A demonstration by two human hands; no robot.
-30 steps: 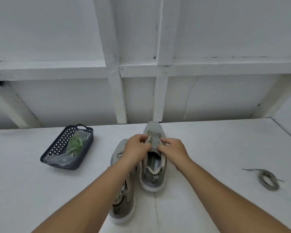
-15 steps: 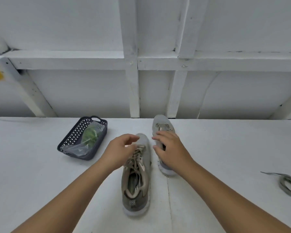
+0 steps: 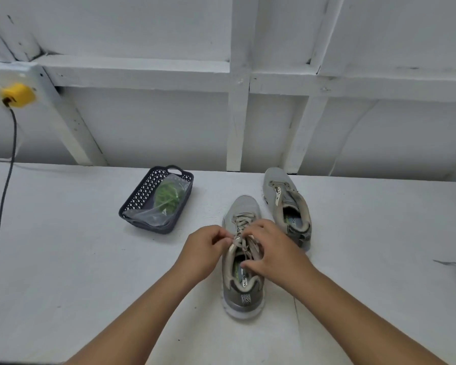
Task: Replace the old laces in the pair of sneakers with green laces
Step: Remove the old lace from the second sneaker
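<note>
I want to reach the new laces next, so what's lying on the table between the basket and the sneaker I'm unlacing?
Nothing: in the head view, bare white table separates the basket from the laced sneaker.

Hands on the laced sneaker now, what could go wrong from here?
1. Both hands, left hand and right hand, work the knot on the near sneaker with nothing pinning it down, so a hard tug may drag it.
2. It stands close to the far sneaker, which might get knocked.
3. The bag of green laces lies in the basket, a reach away.
</note>
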